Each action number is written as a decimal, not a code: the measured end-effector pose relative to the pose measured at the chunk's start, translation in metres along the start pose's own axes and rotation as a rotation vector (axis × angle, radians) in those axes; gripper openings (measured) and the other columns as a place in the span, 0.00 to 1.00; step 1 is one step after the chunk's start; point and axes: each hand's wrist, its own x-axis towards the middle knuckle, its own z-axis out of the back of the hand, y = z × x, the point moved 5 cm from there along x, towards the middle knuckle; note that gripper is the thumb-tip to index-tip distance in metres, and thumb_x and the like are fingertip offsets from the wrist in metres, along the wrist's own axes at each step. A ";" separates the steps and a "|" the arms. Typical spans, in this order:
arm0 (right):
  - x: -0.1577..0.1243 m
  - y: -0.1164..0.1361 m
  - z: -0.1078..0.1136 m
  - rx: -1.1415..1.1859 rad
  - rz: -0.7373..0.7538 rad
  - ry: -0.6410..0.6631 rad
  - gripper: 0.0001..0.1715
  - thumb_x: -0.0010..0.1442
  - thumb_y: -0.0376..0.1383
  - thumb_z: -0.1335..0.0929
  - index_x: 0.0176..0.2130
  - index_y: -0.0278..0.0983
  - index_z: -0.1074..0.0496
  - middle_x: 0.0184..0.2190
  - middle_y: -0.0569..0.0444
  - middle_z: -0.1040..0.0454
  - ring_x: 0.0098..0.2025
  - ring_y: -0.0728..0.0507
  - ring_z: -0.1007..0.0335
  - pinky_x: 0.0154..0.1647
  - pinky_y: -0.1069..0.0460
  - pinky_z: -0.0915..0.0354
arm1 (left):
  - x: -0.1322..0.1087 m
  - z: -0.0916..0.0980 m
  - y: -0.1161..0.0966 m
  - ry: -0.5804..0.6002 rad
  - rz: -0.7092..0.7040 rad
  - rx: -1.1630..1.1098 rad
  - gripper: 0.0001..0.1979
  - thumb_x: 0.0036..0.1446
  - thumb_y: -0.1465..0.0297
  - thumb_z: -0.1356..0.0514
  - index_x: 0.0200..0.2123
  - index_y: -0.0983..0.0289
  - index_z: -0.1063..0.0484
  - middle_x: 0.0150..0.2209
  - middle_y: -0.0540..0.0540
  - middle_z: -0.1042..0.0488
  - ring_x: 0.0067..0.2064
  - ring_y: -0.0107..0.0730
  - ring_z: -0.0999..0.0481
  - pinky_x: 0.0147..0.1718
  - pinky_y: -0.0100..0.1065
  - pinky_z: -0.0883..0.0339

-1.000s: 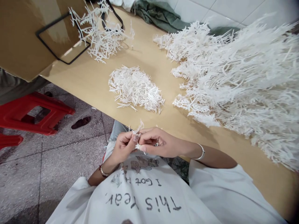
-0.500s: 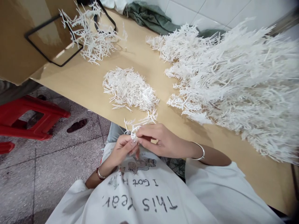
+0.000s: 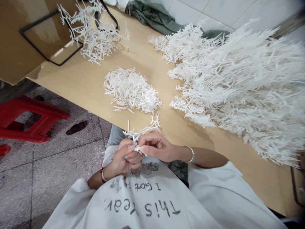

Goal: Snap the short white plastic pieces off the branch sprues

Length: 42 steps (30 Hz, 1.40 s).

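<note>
Between my hands is a white branching plastic sprig [image 3: 144, 129], its thin forked arms pointing away from me over the table edge. My left hand [image 3: 127, 156] is closed, pinching the sprig with thumb and fingers. From the other side, my right hand [image 3: 158, 147] pinches its near end, where small white tips stick out between the fingertips. Just past my hands lies a heap of short white plastic pieces [image 3: 132, 90]. How the fingers under the sprig are placed is partly hidden.
A large pile of white branched sprigs [image 3: 238, 79] covers the right of the brown table [image 3: 90, 86]. More loose sprigs [image 3: 97, 41] lie at the back left beside a black wire frame [image 3: 51, 38] and cardboard. A red stool [image 3: 30, 119] stands on the floor at left.
My fingers have shifted on the sprig: the right hand has moved slightly down and the left hand has curled tighter. White tips now show between them. The view has shifted slightly.
</note>
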 end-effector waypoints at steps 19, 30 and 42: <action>-0.011 -0.020 -0.014 0.487 -0.198 -0.035 0.18 0.56 0.42 0.34 0.22 0.36 0.42 0.13 0.66 0.50 0.14 0.57 0.60 0.14 0.58 0.59 | -0.004 -0.024 0.006 0.125 0.007 0.046 0.33 0.51 0.54 0.45 0.08 0.61 0.60 0.07 0.43 0.63 0.09 0.17 0.63 0.06 0.27 0.65; -0.009 0.027 0.003 -0.553 0.161 0.195 0.11 0.60 0.35 0.37 0.26 0.36 0.39 0.17 0.63 0.48 0.19 0.55 0.55 0.22 0.58 0.51 | -0.015 0.002 -0.021 -0.134 -0.450 0.772 0.23 0.61 0.59 0.48 0.16 0.62 0.37 0.14 0.48 0.44 0.17 0.24 0.47 0.16 0.31 0.50; -0.006 0.017 0.007 -0.658 -0.060 0.115 0.23 0.66 0.39 0.41 0.21 0.34 0.44 0.17 0.62 0.51 0.21 0.55 0.57 0.24 0.57 0.54 | -0.017 -0.010 -0.040 -0.125 -0.793 1.256 0.16 0.60 0.78 0.48 0.20 0.64 0.46 0.18 0.45 0.48 0.20 0.21 0.47 0.21 0.29 0.54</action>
